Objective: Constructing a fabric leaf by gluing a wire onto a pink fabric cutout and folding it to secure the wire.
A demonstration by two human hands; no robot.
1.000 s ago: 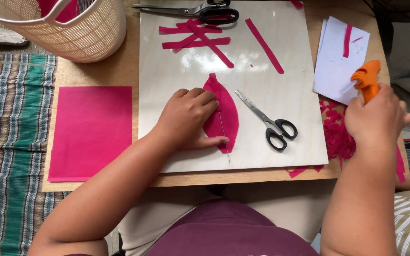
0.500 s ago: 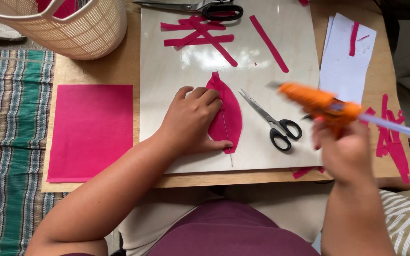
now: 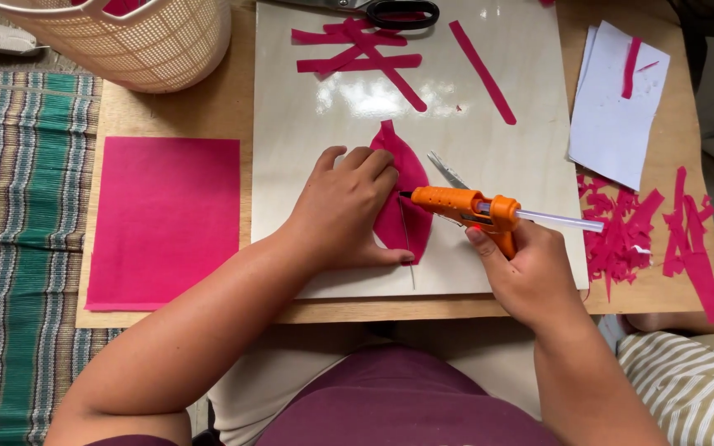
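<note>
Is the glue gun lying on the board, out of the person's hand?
No, the right hand grips the orange glue gun, nozzle at the pink petal under the left hand.

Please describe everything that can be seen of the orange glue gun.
The glue gun is small, with an orange body that looks like plastic and a dark pointed nozzle at its left end. A clear glue stick sticks out of its back, toward the right. It lies almost level above the pale board. The right hand grips its handle from below, one finger at the trigger. The nozzle is at the pink leaf-shaped paper, right beside the left hand that presses the paper down. It partly hides the scissors.
</note>
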